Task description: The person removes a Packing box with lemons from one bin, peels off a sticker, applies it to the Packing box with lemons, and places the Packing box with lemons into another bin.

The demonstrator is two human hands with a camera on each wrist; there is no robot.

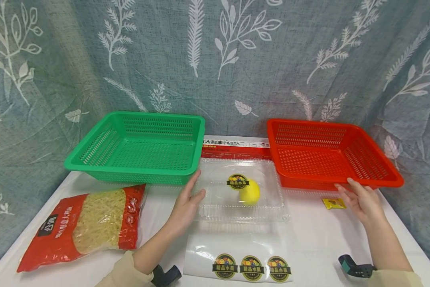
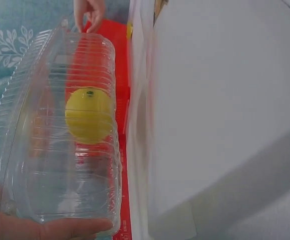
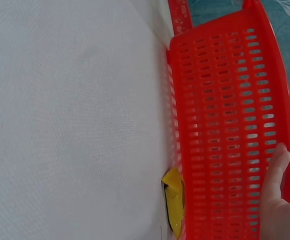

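Note:
A hinged clear plastic box (image 1: 215, 187), closed, stands in the middle with a round yellow fruit (image 1: 250, 193) inside, probably a lemon. On its lid is a black fruit sticker (image 1: 237, 182). My left hand (image 1: 186, 207) rests against the box's left side, fingers fairly straight; in the left wrist view its thumb (image 2: 80, 227) lies along the plastic. At the right, my right hand (image 1: 365, 203) pinches the front rim of a red basket (image 1: 283, 175), thumb outside and fingers over the edge. Beside that hand, a small yellow packet (image 1: 333, 203) lies below the rim.
A green basket (image 1: 89, 167) stands back left, with a red-ended pasta bag (image 1: 100, 219) before it. A red pasta box (image 1: 236, 152) lies behind the clear box. In front is a sheet (image 1: 200, 255) with three stickers. A patterned curtain (image 1: 164, 52) closes the back.

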